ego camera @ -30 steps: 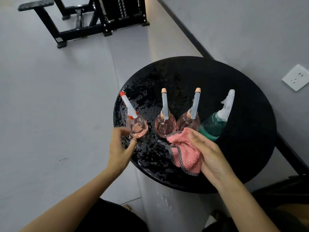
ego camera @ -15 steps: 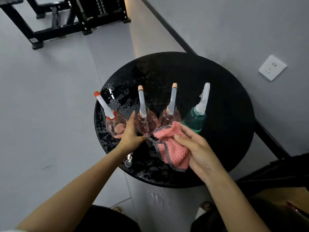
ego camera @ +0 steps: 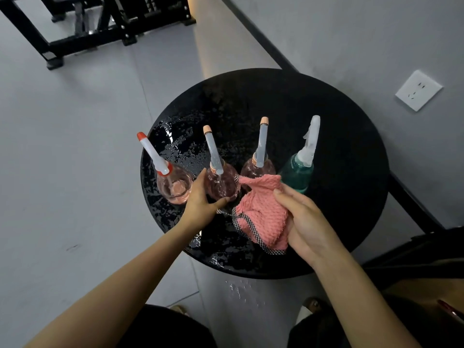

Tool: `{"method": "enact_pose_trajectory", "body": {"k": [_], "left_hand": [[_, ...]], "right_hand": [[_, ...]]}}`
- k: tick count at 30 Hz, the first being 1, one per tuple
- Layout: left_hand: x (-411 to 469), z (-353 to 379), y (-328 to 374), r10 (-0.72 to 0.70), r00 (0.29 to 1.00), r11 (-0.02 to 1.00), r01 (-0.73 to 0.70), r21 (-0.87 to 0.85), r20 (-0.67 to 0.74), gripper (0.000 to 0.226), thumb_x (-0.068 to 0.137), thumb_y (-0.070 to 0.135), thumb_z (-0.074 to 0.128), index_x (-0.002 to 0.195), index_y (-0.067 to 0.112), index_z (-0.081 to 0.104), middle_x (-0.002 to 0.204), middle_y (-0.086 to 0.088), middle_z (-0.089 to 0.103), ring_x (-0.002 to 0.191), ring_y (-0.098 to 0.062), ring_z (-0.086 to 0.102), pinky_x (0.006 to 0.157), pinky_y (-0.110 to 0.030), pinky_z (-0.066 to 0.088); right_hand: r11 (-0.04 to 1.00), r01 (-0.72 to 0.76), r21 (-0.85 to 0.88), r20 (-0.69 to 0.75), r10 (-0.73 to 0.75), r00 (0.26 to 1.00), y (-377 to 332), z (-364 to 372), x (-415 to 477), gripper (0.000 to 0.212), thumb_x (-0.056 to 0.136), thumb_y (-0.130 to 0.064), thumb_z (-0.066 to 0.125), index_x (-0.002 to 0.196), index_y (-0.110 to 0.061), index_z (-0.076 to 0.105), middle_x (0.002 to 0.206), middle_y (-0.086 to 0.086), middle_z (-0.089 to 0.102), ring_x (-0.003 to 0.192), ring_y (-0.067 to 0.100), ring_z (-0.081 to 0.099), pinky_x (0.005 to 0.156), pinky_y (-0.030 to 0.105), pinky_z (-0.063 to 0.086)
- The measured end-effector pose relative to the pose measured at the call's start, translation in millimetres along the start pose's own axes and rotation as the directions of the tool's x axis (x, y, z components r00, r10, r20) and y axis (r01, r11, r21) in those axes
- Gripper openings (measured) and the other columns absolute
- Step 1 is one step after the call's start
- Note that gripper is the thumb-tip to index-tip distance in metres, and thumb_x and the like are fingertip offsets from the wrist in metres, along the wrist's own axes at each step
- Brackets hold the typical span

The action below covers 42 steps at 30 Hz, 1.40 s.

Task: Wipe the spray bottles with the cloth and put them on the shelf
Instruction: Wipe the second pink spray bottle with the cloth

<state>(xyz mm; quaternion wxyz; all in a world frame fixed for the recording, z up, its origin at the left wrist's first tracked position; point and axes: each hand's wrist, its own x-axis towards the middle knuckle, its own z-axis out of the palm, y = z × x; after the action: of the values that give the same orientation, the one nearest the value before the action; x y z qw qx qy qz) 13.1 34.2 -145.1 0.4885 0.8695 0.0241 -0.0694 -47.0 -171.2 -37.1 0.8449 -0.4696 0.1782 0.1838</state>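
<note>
Several spray bottles stand in a row on a wet round black table (ego camera: 339,136). From the left: a pink bottle with a red-tipped white sprayer (ego camera: 173,184), a second pink bottle (ego camera: 221,182), a third pink bottle (ego camera: 258,164) and a green bottle (ego camera: 298,172). My left hand (ego camera: 200,199) wraps around the base of the second pink bottle. My right hand (ego camera: 303,222) holds a pink cloth (ego camera: 261,217) with checked trim, bunched against the third pink bottle and beside the second.
Water drops cover the table's left half and the floor below its near edge. A black metal frame (ego camera: 95,28) stands on the grey floor at the top left. A grey wall with a white socket (ego camera: 418,90) runs along the right. No shelf is in view.
My left hand moved from the leftmost pink bottle to the second one and closed around its base. My right hand lifted the cloth up toward the bottles.
</note>
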Motion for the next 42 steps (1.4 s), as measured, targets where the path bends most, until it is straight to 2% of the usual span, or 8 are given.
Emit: {"method": "enact_pose_trajectory", "body": {"k": [5,8,18,23,27,30,36,42], "left_hand": [[11.1,2.8,11.6,-0.045,0.997,0.991,0.051,-0.126,0.055,0.096,0.07,0.002,0.083,0.146,0.021,0.027,0.131,0.001,0.051,0.114,-0.022,0.059,0.094,-0.025,0.052],[15.3,2.8,8.1,-0.085,0.993,0.983,0.097,-0.157,0.079,0.098,0.065,0.0,0.085,0.144,0.021,0.03,0.132,-0.005,0.053,0.117,-0.025,0.059,0.101,-0.043,0.05],[13.8,5.1,-20.5,-0.108,0.994,0.993,0.108,-0.041,0.017,0.101,0.039,0.069,0.088,0.126,0.042,0.045,0.121,-0.003,0.061,0.11,-0.026,0.062,0.096,-0.049,0.051],[-12.5,-0.2,4.0,-0.101,0.994,0.974,0.105,-0.202,0.033,0.094,0.036,0.056,0.092,0.118,0.041,0.048,0.121,-0.012,0.06,0.106,-0.028,0.065,0.09,-0.046,0.055],[-36.7,-6.2,28.6,-0.066,0.995,0.938,0.086,-0.337,0.069,0.081,0.055,0.031,0.093,0.122,0.02,0.048,0.117,-0.009,0.063,0.097,-0.007,0.067,0.078,-0.016,0.053],[-51.1,-13.7,45.7,-0.049,0.994,0.889,0.087,-0.45,0.095,0.061,0.071,0.005,0.083,0.111,0.035,0.049,0.101,0.009,0.071,0.09,0.002,0.069,0.083,-0.016,0.054],[-67.8,-37.8,81.1,-0.02,0.988,0.708,0.122,-0.696,0.154,0.08,0.057,0.029,0.084,0.129,0.025,0.048,0.12,-0.015,0.066,0.108,-0.036,0.065,0.091,-0.051,0.054],[-101.2,-64.4,146.0,0.04,0.979,0.6,0.136,-0.788,0.199,0.111,0.043,0.057,0.091,0.135,0.015,0.045,0.111,-0.01,0.072,0.098,-0.033,0.07,0.072,-0.04,0.059]], "right_hand": [[1.0,0.0,0.016,-0.006,0.0,1.0,-2.5,-2.1,-2.4,0.026,0.099,-0.008,0.044,0.114,-0.01,0.065,0.108,0.007,0.073,0.101,0.014,0.069,0.077,0.022,0.057],[0.999,0.001,0.051,-0.025,0.001,1.0,-4.0,-4.5,-2.0,0.027,0.098,-0.008,0.044,0.116,-0.008,0.064,0.109,0.008,0.073,0.1,0.016,0.07,0.08,0.024,0.058],[0.996,0.013,0.083,-0.054,-0.008,0.999,-8.1,-8.2,-6.2,0.031,0.099,-0.012,0.043,0.124,-0.007,0.06,0.118,0.01,0.069,0.112,0.022,0.065,0.092,0.034,0.053],[0.996,0.019,0.088,-0.057,-0.014,0.998,-11.2,-9.1,-12.7,0.03,0.099,-0.013,0.043,0.123,-0.009,0.061,0.118,0.009,0.07,0.111,0.021,0.065,0.091,0.033,0.053],[0.993,0.028,0.118,-0.045,-0.023,0.999,-14.5,-6.8,-20.6,0.028,0.098,-0.014,0.043,0.118,-0.012,0.063,0.114,0.008,0.072,0.105,0.019,0.069,0.083,0.029,0.058],[0.994,0.069,0.087,-0.042,-0.066,0.997,-20.1,-4.8,-28.6,0.029,0.096,-0.015,0.045,0.119,-0.012,0.063,0.115,0.008,0.071,0.106,0.018,0.068,0.084,0.027,0.057],[0.984,0.165,0.068,-0.046,-0.162,0.986,-47.2,7.0,-54.9,0.029,0.097,-0.013,0.045,0.119,-0.014,0.063,0.113,0.007,0.072,0.106,0.017,0.068,0.085,0.027,0.056],[0.918,0.395,-0.044,-0.011,-0.396,0.918,-79.5,40.4,-88.3,0.026,0.098,-0.009,0.044,0.11,-0.018,0.066,0.103,0.0,0.075,0.099,0.011,0.07,0.084,0.024,0.056]]}}
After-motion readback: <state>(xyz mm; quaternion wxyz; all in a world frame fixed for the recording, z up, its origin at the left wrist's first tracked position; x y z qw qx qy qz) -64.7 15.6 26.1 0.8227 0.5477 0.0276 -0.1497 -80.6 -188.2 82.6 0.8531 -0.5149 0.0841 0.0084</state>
